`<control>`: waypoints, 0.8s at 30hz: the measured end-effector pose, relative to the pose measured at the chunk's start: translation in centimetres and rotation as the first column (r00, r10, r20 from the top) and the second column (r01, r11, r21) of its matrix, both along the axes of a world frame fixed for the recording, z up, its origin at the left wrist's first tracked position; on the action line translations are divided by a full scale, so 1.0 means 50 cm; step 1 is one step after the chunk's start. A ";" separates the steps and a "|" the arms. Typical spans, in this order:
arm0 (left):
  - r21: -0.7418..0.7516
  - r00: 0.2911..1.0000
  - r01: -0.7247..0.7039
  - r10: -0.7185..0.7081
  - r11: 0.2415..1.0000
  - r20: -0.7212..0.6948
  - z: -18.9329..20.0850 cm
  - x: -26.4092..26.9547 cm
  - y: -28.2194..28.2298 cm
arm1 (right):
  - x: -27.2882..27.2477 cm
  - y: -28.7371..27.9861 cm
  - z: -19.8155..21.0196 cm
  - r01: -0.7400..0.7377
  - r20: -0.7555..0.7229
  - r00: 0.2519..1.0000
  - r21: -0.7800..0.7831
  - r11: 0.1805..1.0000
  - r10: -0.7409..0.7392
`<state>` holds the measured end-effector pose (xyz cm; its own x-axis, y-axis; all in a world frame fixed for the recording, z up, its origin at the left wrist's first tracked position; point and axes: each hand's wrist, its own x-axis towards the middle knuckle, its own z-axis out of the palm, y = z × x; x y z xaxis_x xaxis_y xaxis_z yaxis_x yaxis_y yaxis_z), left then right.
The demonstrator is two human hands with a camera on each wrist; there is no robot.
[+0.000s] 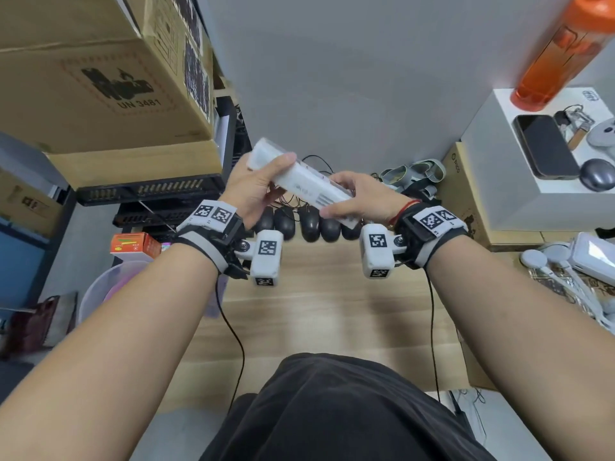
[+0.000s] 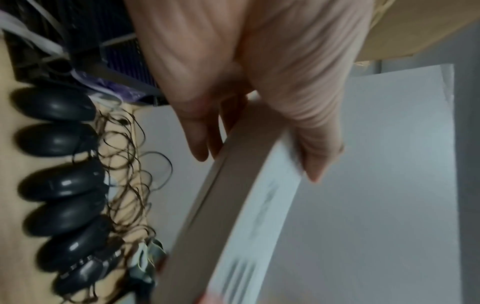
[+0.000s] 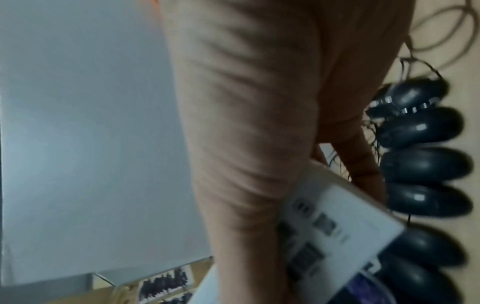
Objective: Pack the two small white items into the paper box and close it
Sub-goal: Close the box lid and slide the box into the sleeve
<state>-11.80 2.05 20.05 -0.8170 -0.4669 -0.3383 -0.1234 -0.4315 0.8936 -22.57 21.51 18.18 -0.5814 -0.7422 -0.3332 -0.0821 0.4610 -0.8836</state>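
A long white paper box (image 1: 301,181) with printed labels is held in the air over the desk, tilted so that its far end points up and left. My left hand (image 1: 261,183) grips that far end, thumb on top and fingers underneath. My right hand (image 1: 362,197) grips the near end, thumb on the lower edge. The left wrist view shows the box (image 2: 246,216) running away from my left hand (image 2: 233,72), with a seam along its side. Blurred in the right wrist view are the labelled face of the box (image 3: 335,224) and my right hand (image 3: 246,123). No small white items are visible.
A row of black computer mice (image 1: 309,224) with tangled cables lies under the box at the back of the wooden desk (image 1: 316,311). Cardboard boxes (image 1: 100,78) and black equipment (image 1: 149,191) stand on the left. At the right a white box (image 1: 499,194) carries a phone and an orange bottle (image 1: 552,51).
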 end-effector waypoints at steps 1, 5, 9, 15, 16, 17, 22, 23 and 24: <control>-0.083 0.999 0.028 -0.025 0.996 0.042 -0.014 0.006 -0.018 | -0.006 0.007 -0.010 -0.005 -0.090 0.996 0.067 0.998 0.011; -0.594 0.894 0.429 -0.226 0.681 0.386 -0.083 0.027 -0.034 | -0.009 0.030 -0.064 0.012 -0.231 0.973 0.159 0.987 0.026; -0.668 0.708 0.706 -0.187 0.237 0.681 -0.157 0.029 0.011 | 0.007 0.044 -0.141 -0.036 -0.299 0.948 0.252 0.967 0.113; -0.635 0.674 0.734 -0.134 0.242 0.727 -0.298 0.066 0.056 | 0.032 0.115 -0.270 0.195 0.311 0.915 0.220 0.956 -0.259; -0.632 0.666 0.741 -0.131 0.226 0.734 -0.323 0.074 0.067 | 0.037 0.126 -0.292 0.214 0.350 0.891 0.240 0.947 -0.290; -0.623 0.655 0.751 -0.132 0.217 0.744 -0.346 0.080 0.076 | 0.041 0.134 -0.311 0.217 0.361 0.882 0.259 0.941 -0.303; -0.575 0.591 0.806 -0.150 0.141 0.792 -0.457 0.095 0.122 | 0.048 0.162 -0.411 0.252 0.303 0.879 0.358 0.899 -0.368; -0.566 0.580 0.814 -0.150 0.129 0.800 -0.475 0.095 0.128 | 0.049 0.165 -0.427 0.248 0.315 0.872 0.375 0.893 -0.374; -0.557 0.571 0.821 -0.147 0.123 0.808 -0.491 0.093 0.133 | 0.050 0.168 -0.443 0.229 0.314 0.875 0.400 0.887 -0.368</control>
<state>-7.13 8.72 -4.48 -0.8437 -0.2692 -0.4644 -0.4401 0.8422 0.3113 -20.08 29.93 -3.97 -0.5370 -0.3520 -0.7666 0.4100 0.6853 -0.6019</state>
